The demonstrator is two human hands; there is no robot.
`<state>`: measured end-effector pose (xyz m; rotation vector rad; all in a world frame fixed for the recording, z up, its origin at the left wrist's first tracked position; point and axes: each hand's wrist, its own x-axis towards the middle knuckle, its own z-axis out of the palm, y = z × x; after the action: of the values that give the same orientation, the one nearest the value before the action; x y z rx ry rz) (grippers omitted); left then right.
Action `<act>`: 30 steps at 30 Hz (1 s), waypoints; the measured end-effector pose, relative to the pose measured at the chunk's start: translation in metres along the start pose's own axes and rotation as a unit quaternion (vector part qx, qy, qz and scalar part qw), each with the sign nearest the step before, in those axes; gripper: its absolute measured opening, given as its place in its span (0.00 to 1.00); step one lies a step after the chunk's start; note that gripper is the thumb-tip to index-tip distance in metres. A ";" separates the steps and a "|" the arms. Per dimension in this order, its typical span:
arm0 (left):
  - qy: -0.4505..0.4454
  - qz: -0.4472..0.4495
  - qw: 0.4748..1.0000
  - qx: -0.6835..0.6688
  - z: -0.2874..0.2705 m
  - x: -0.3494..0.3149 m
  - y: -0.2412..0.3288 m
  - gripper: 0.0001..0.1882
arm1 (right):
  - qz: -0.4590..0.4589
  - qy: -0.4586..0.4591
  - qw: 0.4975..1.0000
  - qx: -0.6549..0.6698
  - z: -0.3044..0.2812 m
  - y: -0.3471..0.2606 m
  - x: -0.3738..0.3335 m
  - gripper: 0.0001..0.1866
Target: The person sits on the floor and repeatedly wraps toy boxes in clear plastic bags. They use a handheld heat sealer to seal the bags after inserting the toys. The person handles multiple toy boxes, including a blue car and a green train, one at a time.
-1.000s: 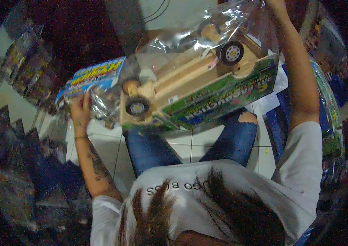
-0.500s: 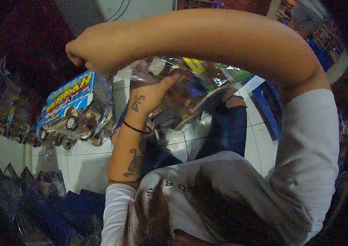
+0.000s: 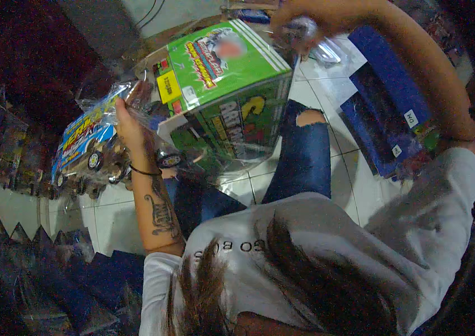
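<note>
1. Green toy truck (image 3: 229, 101), tilted, near the upper centre of the frame, with crinkled clear film (image 3: 150, 109) about its left end.
2. Left hand (image 3: 132, 134) at that end, thumb raised, fingers partly hidden; cannot tell how firmly closed.
3. Right hand (image 3: 327, 19) at the upper right of the frame, curled around shiny, bunched clear film.
4. Best steadied from the left; draw film evenly, avoiding snags around the black wheel (image 3: 168, 161).
5. Keep clear of the blue toy truck (image 3: 78, 139), close by at left of the frame.
</note>
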<state>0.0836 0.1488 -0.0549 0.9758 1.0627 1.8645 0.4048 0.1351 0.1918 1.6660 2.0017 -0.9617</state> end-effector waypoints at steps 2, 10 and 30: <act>0.091 0.011 0.977 0.194 -0.021 0.021 -0.009 0.25 | -0.180 0.273 0.903 -0.280 0.020 0.003 -0.029 0.13; -0.068 -0.026 0.997 -0.004 -0.088 0.062 -0.011 0.33 | -0.419 0.680 0.576 0.175 0.068 0.024 0.174 0.27; -0.022 0.036 0.999 0.010 -0.026 -0.008 0.007 0.32 | -0.464 0.640 0.591 -0.162 0.123 0.057 0.080 0.29</act>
<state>0.0629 0.1306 -0.0594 1.0741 1.0346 1.8857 0.4229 0.1106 0.0373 0.9106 3.7715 0.9029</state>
